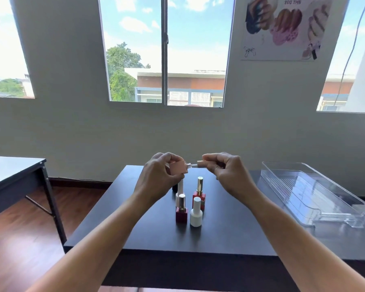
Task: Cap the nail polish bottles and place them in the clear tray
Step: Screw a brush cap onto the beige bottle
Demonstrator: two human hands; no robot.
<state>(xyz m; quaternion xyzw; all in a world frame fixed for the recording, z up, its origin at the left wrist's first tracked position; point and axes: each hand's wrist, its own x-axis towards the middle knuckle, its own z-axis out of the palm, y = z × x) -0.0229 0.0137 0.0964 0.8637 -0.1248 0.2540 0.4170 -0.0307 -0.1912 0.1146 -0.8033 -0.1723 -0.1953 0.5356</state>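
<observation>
Holding the pink bottle point(178, 166) up in the air over the table point(230, 228) makes sense here, since the left hand point(158, 175) can tip it sideways and line its mouth up with the cap point(202, 163) coming in from the other side. The left fingers are curled round the square body in a firm grip. The right hand point(230, 173) pinches the cap between thumb and curled fingers, brush stem poking out toward the bottle. So the bottle's long axis lies roughly level with the neck pointing right, and the cap sits on about the same line pointing left, brush tip right at the mouth or barely in, can't tell which. I'd say this one is mid-capping, not screwed down yet. The other bottles point(196, 216) stand upright in a little cluster below the hands, caps on as far as I can see. The clear tray point(316, 190) sits off to the right, well apart from it all.
</observation>
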